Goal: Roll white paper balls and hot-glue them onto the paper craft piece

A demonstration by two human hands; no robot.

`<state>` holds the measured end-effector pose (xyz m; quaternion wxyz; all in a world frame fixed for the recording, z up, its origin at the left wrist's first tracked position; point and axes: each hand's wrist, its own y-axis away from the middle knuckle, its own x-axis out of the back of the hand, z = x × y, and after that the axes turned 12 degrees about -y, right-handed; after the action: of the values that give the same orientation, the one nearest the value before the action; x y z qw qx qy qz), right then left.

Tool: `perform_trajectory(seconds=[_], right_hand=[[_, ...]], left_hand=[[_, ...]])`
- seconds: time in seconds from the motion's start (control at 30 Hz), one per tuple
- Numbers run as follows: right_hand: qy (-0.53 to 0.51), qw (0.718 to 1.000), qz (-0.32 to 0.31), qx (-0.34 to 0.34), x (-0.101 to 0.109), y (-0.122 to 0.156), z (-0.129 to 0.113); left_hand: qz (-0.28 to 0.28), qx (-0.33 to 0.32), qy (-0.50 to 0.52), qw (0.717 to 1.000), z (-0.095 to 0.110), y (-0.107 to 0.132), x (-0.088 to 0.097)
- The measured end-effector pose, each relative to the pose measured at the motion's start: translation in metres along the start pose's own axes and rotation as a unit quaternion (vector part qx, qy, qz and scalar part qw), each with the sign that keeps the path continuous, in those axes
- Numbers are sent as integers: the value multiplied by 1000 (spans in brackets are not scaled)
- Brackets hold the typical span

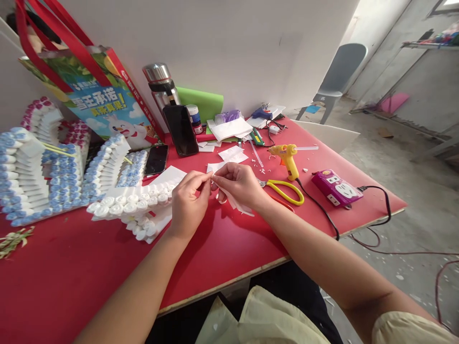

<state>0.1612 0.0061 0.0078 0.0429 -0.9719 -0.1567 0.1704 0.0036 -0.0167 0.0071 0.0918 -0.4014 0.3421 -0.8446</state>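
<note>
My left hand (189, 203) and my right hand (239, 184) meet above the red table (222, 243), both pinching a small white strip of foam or paper (234, 200) that hangs down below my right hand. Fingers of both hands are closed on the strip. Just left of my left hand lies a white foam piece lined with rolled white rosettes (132, 208). Yellow-handled scissors (285, 189) lie right beside my right wrist.
A yellow glue gun (287, 157) stands behind the scissors, its cord running to a purple power strip (335, 187). Blue-and-white rosette pieces (43, 177), a printed bag (96, 95), a steel flask (161, 86), two phones (181, 130), and paper scraps (231, 155) fill the back. The table edge runs front right.
</note>
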Motion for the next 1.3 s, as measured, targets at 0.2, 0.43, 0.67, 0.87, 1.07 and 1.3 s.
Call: perform_trajectory(seconds=[0.2, 0.43, 0.67, 0.87, 1.07, 1.3], right_hand=[[53, 999, -8, 7, 3, 0, 0], [103, 994, -9, 20, 3, 1, 1], [84, 996, -2, 19, 2, 0, 3], [36, 999, 21, 14, 0, 0, 4], [50, 998, 9, 31, 2, 1, 3], [228, 962, -19, 150, 3, 5, -7]], left_hand=[[-51, 111, 92, 988, -4, -1, -1], [-76, 152, 115, 979, -7, 0, -3], [-28, 29, 9, 999, -7, -3, -1], [14, -88, -70, 994, -10, -3, -5], [-15, -17, 55, 998, -6, -4, -1], [-71, 197, 316, 925, -16, -8, -2]])
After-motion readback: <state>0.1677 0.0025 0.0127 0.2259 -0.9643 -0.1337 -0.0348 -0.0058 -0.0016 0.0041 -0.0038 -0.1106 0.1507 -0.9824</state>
